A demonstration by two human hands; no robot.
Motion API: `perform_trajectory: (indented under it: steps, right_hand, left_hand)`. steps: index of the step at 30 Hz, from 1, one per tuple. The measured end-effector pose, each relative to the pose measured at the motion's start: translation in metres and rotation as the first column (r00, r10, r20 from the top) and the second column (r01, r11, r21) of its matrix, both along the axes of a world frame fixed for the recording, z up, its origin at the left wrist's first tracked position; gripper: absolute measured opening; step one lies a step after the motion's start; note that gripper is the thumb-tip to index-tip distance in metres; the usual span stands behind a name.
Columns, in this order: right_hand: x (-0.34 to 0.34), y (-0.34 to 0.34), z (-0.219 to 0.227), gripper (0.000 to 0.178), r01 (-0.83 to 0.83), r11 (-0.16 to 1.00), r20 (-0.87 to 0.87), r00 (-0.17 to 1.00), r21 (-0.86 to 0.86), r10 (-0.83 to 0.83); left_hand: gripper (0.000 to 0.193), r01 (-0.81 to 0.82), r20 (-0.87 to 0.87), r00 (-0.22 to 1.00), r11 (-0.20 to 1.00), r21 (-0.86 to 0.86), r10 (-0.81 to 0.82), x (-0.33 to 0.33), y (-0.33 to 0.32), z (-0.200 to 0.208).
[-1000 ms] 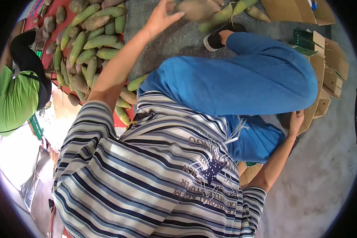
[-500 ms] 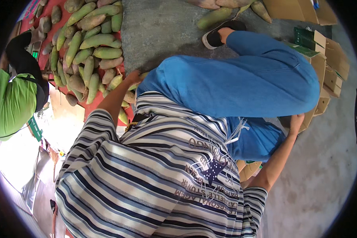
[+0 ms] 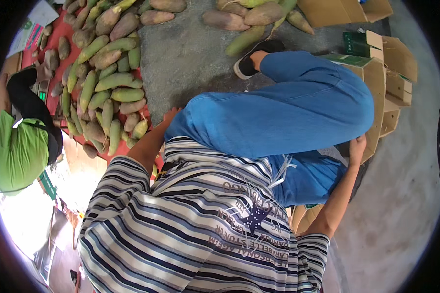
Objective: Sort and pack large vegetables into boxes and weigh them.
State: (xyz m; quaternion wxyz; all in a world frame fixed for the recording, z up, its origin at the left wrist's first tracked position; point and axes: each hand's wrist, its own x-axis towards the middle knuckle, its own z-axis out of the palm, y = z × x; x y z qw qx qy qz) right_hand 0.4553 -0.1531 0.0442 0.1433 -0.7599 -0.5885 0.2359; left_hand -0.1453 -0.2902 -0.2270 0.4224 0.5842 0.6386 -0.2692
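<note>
My left hand (image 3: 171, 116) is down beside my bent left knee, next to the edge of a heap of long green and reddish-brown radishes (image 3: 115, 83). Its fingers are mostly hidden by the blue trousers, so what they touch does not show. Beyond the other knee, my right hand (image 3: 358, 144) hangs low by the side of an open cardboard box (image 3: 375, 127). Only its back and knuckles show; the fingertips are out of sight. My legs, in blue trousers (image 3: 278, 115), are folded across the middle of the view.
Several larger radishes (image 3: 264, 14) lie on the grey floor (image 3: 181, 53) ahead of my shoe (image 3: 259, 56). A red sheet (image 3: 145, 93) lies under the heap. More open cartons (image 3: 398, 58) stand at right. At far left, a person in a green top (image 3: 19, 151) bends beside the heap.
The view has shifted, so the heap, my legs and the cartons sit lower and further left. More radishes show at the top. Both hands remain low beside my legs.
</note>
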Motion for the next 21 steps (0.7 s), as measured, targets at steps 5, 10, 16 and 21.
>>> perform_trajectory:
  steps: [5, 10, 16, 21]
  right_hand:
    - [-0.014, 0.001, 0.002, 0.033, 0.028, 0.999, 0.086, 0.996, 0.015, -0.030]
    - [-0.013, -0.001, 0.004, 0.034, 0.040, 0.996, 0.069, 0.997, 0.074, -0.045]
    - [-0.023, 0.000, 0.008, 0.034, 0.048, 0.998, 0.107, 0.993, 0.034, -0.052]
    - [-0.021, -0.002, 0.008, 0.034, 0.059, 0.998, 0.132, 0.990, -0.002, -0.059]
  left_hand:
    - [0.043, -0.132, 0.132, 0.985, 0.982, 0.136, 0.115, -0.022, 0.031, -0.008]
    - [0.055, -0.366, 0.452, 0.880, 0.812, 0.454, 0.144, 0.006, 0.176, 0.106]
    - [0.071, -0.440, 0.436, 0.866, 0.790, 0.428, 0.246, 0.017, 0.179, 0.133]
    - [0.041, 0.194, -0.107, 0.972, 0.971, -0.143, -0.210, -0.001, 0.050, 0.072]
